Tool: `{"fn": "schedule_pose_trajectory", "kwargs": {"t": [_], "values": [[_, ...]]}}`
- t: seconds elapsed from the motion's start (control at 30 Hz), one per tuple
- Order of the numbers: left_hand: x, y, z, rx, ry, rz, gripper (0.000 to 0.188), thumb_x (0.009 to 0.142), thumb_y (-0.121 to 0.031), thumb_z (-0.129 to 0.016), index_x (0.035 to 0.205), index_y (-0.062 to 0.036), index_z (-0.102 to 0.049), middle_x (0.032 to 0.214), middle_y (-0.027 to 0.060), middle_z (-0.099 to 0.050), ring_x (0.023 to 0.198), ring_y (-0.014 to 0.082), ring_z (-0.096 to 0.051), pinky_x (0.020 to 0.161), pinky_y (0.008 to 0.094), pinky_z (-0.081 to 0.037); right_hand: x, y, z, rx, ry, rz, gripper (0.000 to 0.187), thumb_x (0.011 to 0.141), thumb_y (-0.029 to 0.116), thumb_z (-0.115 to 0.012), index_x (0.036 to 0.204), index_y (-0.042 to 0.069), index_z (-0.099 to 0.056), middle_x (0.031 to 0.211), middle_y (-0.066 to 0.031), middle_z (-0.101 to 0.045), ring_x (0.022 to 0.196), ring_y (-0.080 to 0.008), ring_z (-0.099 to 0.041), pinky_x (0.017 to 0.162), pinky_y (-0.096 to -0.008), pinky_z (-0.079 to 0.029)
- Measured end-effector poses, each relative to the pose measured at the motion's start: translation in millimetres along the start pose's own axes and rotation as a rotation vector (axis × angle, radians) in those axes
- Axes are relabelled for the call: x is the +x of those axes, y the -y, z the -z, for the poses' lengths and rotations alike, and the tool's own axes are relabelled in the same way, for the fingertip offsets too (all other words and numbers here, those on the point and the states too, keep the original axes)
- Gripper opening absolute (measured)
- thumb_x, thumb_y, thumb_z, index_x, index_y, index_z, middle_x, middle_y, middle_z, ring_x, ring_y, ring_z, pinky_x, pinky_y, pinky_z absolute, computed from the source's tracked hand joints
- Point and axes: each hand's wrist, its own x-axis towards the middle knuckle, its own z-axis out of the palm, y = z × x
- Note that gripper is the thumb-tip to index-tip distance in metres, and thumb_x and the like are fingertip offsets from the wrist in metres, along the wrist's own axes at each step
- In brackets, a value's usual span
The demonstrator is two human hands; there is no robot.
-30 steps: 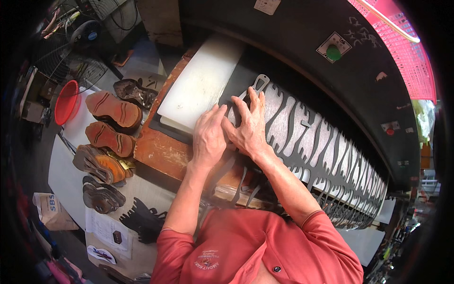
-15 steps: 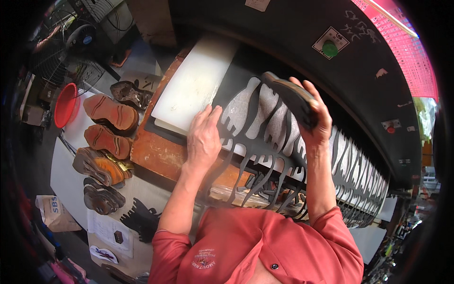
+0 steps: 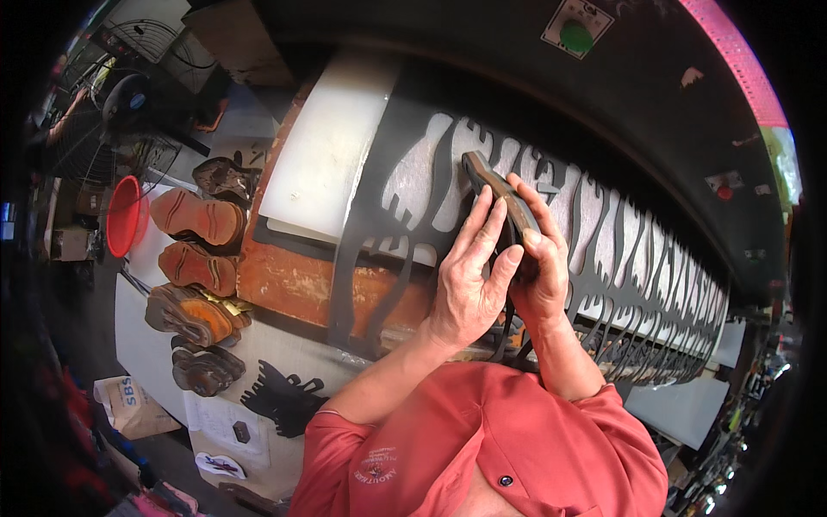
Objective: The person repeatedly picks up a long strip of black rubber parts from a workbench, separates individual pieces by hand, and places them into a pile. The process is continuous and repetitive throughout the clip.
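A dark, sole-shaped cutting die [image 3: 506, 205] with a brown edge is tilted above a black sheet [image 3: 366, 185] punched through with rows of sole-shaped holes. My right hand [image 3: 541, 271] is closed round its near end, thumb on the brown edge. Flat against its left side lie the stretched fingers of my left hand [image 3: 472, 280], thumb apart. The die's lower part is hidden behind my hands. Pale board shows through the holes, and black strips of the sheet hang over the front edge.
A white cutting board [image 3: 323, 155] lies left on the worn orange-brown bed [image 3: 293, 280]. Brown sole-shaped pieces [image 3: 198, 215] and a black cut piece [image 3: 280, 396] rest on the side table. A dark machine body with a green button [image 3: 575, 36] overhangs the back.
My left hand has left the white board and moved right onto the die. The right hand has brought the die lower and slightly left. The view has shifted a little.
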Motion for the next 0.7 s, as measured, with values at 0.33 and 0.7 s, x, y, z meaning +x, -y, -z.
{"fn": "schedule_pose_trajectory", "kwargs": {"t": [0.33,0.7], "values": [[10,11,28,-0.019,-0.11,0.273,0.035,0.118,-0.021,-0.049,0.121,0.0033,-0.075,0.104,0.0051,-0.078,0.087,0.0063,-0.065,0.078,0.0245,-0.054,2,1,0,0.032,-0.105,-0.127,0.072,0.092,0.015,-0.067,0.158,-0.006,-0.046,0.152,-0.0166,-0.057,0.133,-0.0239,-0.06,0.117,-0.0368,-0.045],[-2,53,152,-0.617,-0.415,0.452,0.033,0.115,-0.022,-0.056,0.117,0.0072,-0.072,0.105,0.0113,-0.076,0.096,0.0175,-0.072,0.087,0.0318,-0.06,-12,32,43,0.32,0.034,-0.166,0.085,0.08,0.024,-0.073,0.157,-0.005,-0.048,0.159,-0.0337,-0.048,0.147,-0.0478,-0.05,0.124,-0.067,-0.039]]}}
